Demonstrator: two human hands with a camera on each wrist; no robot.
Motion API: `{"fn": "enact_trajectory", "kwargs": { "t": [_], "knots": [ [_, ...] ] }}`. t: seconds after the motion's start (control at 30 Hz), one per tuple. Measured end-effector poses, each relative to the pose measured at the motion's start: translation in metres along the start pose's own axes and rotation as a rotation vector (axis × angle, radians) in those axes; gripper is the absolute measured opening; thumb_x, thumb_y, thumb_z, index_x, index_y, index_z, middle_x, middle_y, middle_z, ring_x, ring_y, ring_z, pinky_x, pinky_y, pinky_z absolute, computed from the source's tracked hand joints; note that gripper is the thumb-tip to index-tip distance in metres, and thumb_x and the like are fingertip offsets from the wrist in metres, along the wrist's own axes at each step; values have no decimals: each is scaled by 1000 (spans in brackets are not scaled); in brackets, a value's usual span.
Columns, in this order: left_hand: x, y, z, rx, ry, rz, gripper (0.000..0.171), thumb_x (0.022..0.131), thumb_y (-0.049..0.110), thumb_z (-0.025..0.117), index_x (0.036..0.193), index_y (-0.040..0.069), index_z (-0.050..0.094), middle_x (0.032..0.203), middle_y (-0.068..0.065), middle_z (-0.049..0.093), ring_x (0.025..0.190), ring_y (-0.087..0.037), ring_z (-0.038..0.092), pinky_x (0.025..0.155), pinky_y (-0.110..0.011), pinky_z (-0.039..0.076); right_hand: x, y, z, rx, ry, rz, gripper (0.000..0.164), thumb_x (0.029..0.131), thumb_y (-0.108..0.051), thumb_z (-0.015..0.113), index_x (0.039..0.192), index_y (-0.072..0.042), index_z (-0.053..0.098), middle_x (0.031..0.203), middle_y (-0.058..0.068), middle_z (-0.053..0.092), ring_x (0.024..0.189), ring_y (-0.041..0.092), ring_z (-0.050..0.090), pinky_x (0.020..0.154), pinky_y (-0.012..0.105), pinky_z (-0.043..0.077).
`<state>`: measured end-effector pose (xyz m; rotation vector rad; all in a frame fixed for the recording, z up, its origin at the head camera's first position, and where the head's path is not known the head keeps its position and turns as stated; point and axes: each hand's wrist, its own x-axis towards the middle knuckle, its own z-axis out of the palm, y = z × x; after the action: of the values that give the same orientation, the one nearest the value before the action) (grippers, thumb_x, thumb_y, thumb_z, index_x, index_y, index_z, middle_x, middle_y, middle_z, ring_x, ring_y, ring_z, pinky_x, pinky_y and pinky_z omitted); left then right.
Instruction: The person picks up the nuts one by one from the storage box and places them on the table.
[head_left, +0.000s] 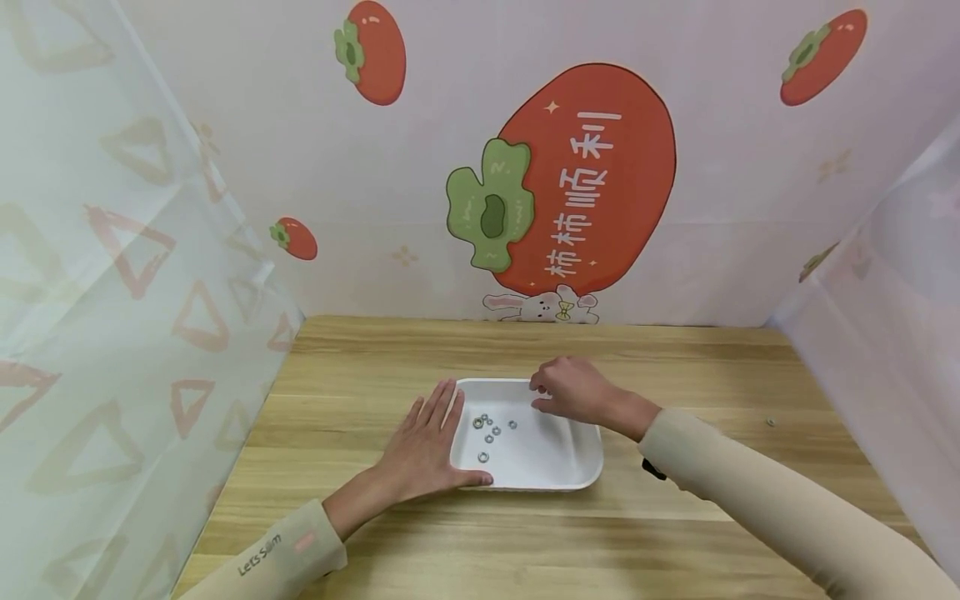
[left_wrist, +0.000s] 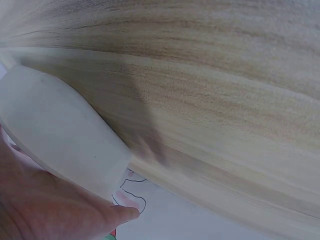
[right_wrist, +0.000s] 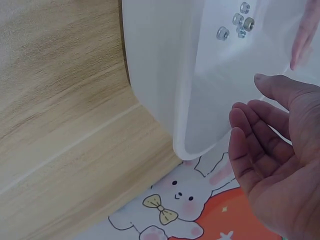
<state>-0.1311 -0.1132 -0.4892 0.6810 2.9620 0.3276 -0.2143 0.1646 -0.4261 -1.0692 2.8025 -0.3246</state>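
Small silvery metal ring-shaped pieces [head_left: 478, 423], nut-like, lie scattered in the left half of a white rectangular tray [head_left: 536, 458] with rounded corners, probably plastic. The tray sits on a pale wood-grain tabletop [head_left: 637, 542], its long axis running left to right in front of you.

Your left hand [head_left: 422, 450] is the nearer one to the pieces: fingers straight against the left side, thumb along the near rim — bracing, by the look of it, and gripping none of them.

Your right hand [head_left: 576, 389] hangs by the far rim, right of centre. Its fingers bend loosely, a gap between thumb and fingertips, and no piece shows in them. From there the scatter lies leftward and back toward you — that offset is the relation to watch.

One more silvery piece [head_left: 770, 422] lies on the tabletop, well apart from the tray, off to your right.
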Motion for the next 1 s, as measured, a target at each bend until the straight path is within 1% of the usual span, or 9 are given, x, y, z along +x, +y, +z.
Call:
{"fn": "enact_trajectory", "kwargs": {
  "t": [0.2, 0.37, 0.5, 0.6, 0.73, 0.87, 0.93, 1.0],
  "knots": [
    [-1, 0, 1, -7, -7, -3, 137, 78, 91, 61, 169, 0, 13, 177, -19, 7, 165, -31, 5, 131, -57, 15, 8, -3, 7, -56, -50, -17, 27, 90, -20, 87, 114, -9, 83, 105, 6, 81, 90, 18, 75, 81, 36, 63],
    [-1, 1, 0, -15, -5, 2, 137, 79, 90, 62, 168, -1, 13, 177, -20, 7, 165, -32, 5, 131, -57, 16, 13, -6, 10, -78, -85, -3, 28, 90, -19, 88, 115, -9, 83, 105, 5, 81, 90, 19, 76, 82, 35, 63],
    [0, 0, 1, 1, -10, -1, 137, 79, 91, 60, 169, -1, 13, 177, -20, 7, 165, -32, 4, 131, -57, 16, 16, -10, 15, -89, -118, 6, 29, 91, -20, 86, 118, -9, 82, 107, 4, 81, 91, 18, 76, 85, 35, 62],
    [1, 0, 1, 5, -10, 0, 137, 79, 91, 60, 169, 0, 13, 177, -20, 7, 165, -31, 4, 130, -58, 16, 18, -13, 19, -102, -136, 6, 28, 92, -20, 85, 119, -10, 82, 108, 3, 81, 87, 14, 73, 86, 34, 61],
    [0, 0, 2, 0, -4, 2, 136, 79, 91, 61, 168, -1, 14, 177, -20, 7, 165, -32, 5, 130, -59, 17, 20, -17, 22, -135, -141, -7, 25, 93, -18, 84, 117, -11, 82, 106, 2, 81, 78, 11, 65, 80, 31, 60],
    [0, -1, 2, 0, -7, 3, 136, 79, 91, 61, 169, -1, 13, 177, -20, 7, 165, -32, 5, 130, -59, 16, 22, -19, 26, -167, -133, -37, 15, 93, -16, 83, 107, -11, 82, 93, 1, 78, 69, 12, 58, 67, 29, 53],
    [0, -1, 2, 0, -5, 6, 136, 79, 91, 61, 169, -1, 13, 177, -20, 7, 165, -32, 5, 130, -59, 16, 22, -20, 28, -173, -135, -42, 13, 92, -16, 84, 105, -11, 82, 89, 0, 76, 67, 12, 56, 64, 29, 51],
    [0, -1, 2, -1, -4, 7, 136, 79, 91, 61, 169, -1, 13, 177, -20, 6, 165, -32, 5, 130, -59, 16, 23, -21, 29, -185, -141, -43, 13, 93, -16, 83, 105, -12, 82, 89, 0, 76, 67, 12, 56, 65, 29, 51]
  ]
}}
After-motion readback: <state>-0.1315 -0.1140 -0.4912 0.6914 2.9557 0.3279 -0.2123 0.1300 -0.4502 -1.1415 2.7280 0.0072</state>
